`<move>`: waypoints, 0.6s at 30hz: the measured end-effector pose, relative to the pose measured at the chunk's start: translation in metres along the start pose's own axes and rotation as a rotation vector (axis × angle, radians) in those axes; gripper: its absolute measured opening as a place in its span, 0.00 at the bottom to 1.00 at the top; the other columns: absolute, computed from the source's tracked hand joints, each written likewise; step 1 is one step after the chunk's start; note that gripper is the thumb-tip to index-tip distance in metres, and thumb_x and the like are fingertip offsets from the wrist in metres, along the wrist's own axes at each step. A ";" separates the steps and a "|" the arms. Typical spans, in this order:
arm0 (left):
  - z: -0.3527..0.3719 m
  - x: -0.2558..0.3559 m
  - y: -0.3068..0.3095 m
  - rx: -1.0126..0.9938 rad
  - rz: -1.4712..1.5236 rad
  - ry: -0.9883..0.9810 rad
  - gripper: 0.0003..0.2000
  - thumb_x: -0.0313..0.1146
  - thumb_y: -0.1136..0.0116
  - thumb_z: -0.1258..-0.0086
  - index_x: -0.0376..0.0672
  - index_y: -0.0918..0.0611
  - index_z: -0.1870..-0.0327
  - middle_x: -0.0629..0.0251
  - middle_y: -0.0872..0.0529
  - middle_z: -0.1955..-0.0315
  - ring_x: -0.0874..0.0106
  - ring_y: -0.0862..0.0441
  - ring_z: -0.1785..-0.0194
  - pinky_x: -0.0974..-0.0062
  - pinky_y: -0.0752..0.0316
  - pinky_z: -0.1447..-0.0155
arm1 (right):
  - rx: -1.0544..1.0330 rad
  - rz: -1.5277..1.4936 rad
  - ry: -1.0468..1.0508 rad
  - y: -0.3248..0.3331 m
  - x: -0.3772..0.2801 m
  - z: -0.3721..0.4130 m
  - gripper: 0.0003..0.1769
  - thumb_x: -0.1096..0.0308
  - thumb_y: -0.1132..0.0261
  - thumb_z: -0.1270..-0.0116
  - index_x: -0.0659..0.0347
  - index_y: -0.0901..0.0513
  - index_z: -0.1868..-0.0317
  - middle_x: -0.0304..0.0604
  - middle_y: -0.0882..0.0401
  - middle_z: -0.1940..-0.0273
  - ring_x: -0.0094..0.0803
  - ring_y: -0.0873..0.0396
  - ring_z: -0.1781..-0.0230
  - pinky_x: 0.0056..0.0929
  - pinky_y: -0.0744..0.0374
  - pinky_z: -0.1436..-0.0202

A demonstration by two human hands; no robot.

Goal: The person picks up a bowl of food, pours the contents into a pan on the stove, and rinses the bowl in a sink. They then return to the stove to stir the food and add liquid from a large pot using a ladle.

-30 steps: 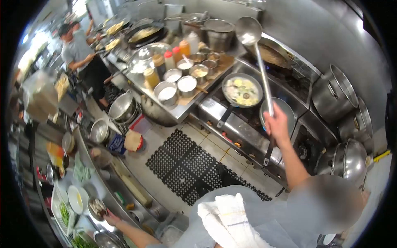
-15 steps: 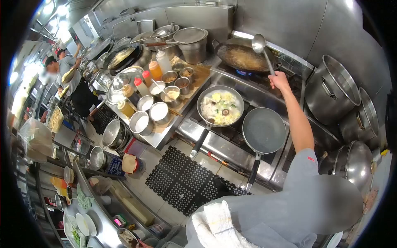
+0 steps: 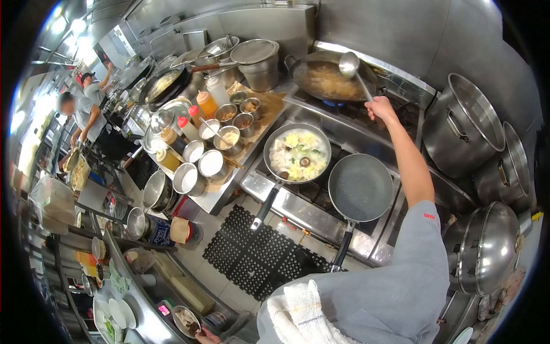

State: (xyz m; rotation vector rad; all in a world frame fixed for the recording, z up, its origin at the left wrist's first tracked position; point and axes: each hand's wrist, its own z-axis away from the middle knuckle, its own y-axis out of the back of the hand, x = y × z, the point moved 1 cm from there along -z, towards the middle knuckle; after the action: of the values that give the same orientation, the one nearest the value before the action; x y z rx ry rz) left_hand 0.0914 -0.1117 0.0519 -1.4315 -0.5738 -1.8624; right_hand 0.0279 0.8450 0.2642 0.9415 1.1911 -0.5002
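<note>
My right hand (image 3: 380, 109) is closed around the handle of a steel ladle (image 3: 348, 65). The ladle's bowl hangs over a dark wok (image 3: 303, 80) with simmering brown liquid, above a blue flame. At the bottom edge, my left hand (image 3: 207, 335) grips the rim of a bowl (image 3: 186, 321) of food pieces; most of that arm is out of sight. Between my arm and the sauces, a frying pan (image 3: 279, 175) holds pale broth with cabbage and mushrooms. A second grey pan (image 3: 361, 186) beside it has a bare surface.
Squeeze bottles (image 3: 207, 105) and several steel containers (image 3: 189, 179) crowd the counter to the left. Large stockpots (image 3: 464, 126) line the right side. A black rubber mat (image 3: 246, 252) covers the floor. Two co-workers (image 3: 91, 114) stand at the far left.
The ladle's bowl has come down and left over the wok. The bowl in my left hand has risen slightly into view. My view has shifted a little.
</note>
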 end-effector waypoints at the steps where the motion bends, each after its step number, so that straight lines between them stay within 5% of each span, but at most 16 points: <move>1: 0.021 0.011 -0.016 0.008 0.033 0.009 0.15 0.34 0.45 0.33 0.32 0.22 0.51 0.57 0.21 0.58 0.64 0.24 0.53 0.69 0.26 0.47 | -0.015 -0.021 -0.006 0.001 0.001 0.000 0.10 0.73 0.40 0.37 0.66 0.27 0.75 0.39 0.29 0.82 0.24 0.31 0.87 0.26 0.32 0.85; 18: 0.033 -0.068 0.003 -0.018 0.090 0.217 0.17 0.33 0.48 0.35 0.29 0.24 0.51 0.54 0.21 0.57 0.62 0.22 0.53 0.71 0.23 0.47 | -0.278 -0.726 -0.184 0.044 0.001 0.010 0.07 0.73 0.45 0.31 0.63 0.31 0.69 0.36 0.30 0.77 0.13 0.35 0.84 0.12 0.35 0.86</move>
State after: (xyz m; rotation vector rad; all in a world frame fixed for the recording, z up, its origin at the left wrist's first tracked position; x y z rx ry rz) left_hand 0.1242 -0.0719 -0.0032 -1.2254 -0.3816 -1.9234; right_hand 0.0672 0.8610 0.2798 0.1930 1.3743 -0.9440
